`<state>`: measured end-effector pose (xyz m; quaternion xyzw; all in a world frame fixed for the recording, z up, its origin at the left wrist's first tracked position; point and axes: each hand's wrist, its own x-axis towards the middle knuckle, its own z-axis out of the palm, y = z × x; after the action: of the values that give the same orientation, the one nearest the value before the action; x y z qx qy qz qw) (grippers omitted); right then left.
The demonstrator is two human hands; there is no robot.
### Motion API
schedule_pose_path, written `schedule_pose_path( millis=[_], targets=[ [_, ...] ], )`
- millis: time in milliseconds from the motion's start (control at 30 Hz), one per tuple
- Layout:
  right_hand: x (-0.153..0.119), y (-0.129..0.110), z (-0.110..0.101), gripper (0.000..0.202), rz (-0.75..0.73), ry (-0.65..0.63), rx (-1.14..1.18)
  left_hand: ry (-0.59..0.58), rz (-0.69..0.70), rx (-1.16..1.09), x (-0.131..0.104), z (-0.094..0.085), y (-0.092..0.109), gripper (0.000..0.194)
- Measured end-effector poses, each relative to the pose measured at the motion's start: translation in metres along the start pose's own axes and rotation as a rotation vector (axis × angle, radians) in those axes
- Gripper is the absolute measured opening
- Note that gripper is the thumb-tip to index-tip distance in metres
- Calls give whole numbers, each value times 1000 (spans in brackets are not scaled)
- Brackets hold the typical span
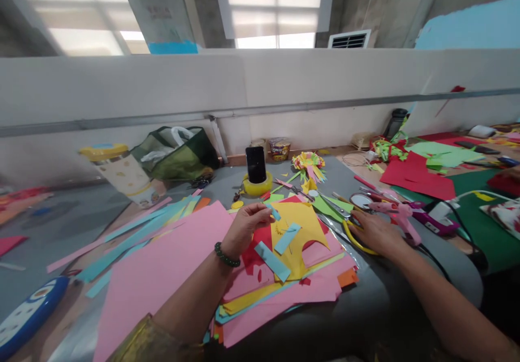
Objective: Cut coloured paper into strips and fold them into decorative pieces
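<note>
Between the fingertips of my left hand (pixel 254 222) is a small piece of light blue paper (pixel 275 213). Below it, two light blue paper strips (pixel 273 262) lie on a yellow sheet with a curved cut-out (pixel 298 218). That sheet tops a pile of pink, yellow, blue and red paper (pixel 284 302). My right hand (pixel 371 233) is at the yellow-handled scissors (pixel 359 240), fingers curled around the handles. The scissor blades (pixel 335 206) point up and left over green paper (pixel 325 207). A dark beaded bracelet (pixel 226 256) circles my left wrist.
A large pink sheet (pixel 162 275) and coloured strips (pixel 138 234) lie to the left, near a tumbler (pixel 122 175). A phone (pixel 255 165) leans on a yellow tape roll (pixel 258 185). Rightward are a pink glue gun (pixel 396 215) and red paper (pixel 420 178). Another person's hand shows at the right edge.
</note>
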<state>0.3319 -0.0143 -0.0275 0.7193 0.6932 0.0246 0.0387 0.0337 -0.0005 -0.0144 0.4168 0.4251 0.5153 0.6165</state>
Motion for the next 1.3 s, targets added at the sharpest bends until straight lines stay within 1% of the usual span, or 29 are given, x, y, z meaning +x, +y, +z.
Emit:
schedule_pose_path(
  millis=[100, 167, 200, 267, 300, 367, 400, 433, 500, 567, 633, 700, 833, 900, 1000, 1133, 1300],
  targets=[
    [-2, -3, -13, 26, -11, -20, -82, 27, 29, -8, -1, 2, 0, 38],
    [-6, -15, -28, 22, -45, 45, -73, 43, 46, -15, -1, 4, 0, 37],
    [-7, -25, -35, 23, -95, 108, -20, 47, 55, -14, -1, 5, -1, 37],
    [-8, -54, -46, 34, -288, 283, 186, 48, 74, -2, -1, 6, -2, 36],
    [-6, -70, -49, 38, -395, 340, 302, 46, 84, 6, -1, 6, -2, 35],
    [3, -103, -50, 46, -595, 380, 472, 47, 110, 18, -1, 5, -3, 33],
    [10, -117, -48, 48, -658, 386, 530, 50, 123, 22, 0, 5, -3, 32],
    [16, -128, -45, 45, -695, 370, 591, 54, 134, 25, 0, 4, -3, 32],
    [29, -141, -38, 36, -704, 330, 712, 57, 148, 37, 2, 2, -3, 31],
    [36, -145, -31, 30, -704, 297, 799, 53, 153, 53, 3, 1, -5, 30],
    [39, -143, -26, 29, -727, 300, 846, 45, 157, 58, 5, 0, -7, 31],
    [38, -140, -21, 29, -751, 335, 861, 41, 155, 50, 7, 0, -9, 33],
    [37, -140, -13, 33, -750, 423, 821, 31, 143, 44, 8, 1, -13, 38],
    [38, -140, -9, 34, -746, 440, 798, 29, 133, 43, 8, 1, -14, 39],
    [39, -141, -5, 39, -737, 425, 778, 11, 148, 74, 8, 1, -15, 40],
    [41, -143, -2, 51, -707, 378, 780, 0, 190, 122, 11, -2, -17, 32],
    [42, -145, -1, 58, -700, 350, 883, 22, 189, 104, 14, -3, -19, 31]
  ],
)
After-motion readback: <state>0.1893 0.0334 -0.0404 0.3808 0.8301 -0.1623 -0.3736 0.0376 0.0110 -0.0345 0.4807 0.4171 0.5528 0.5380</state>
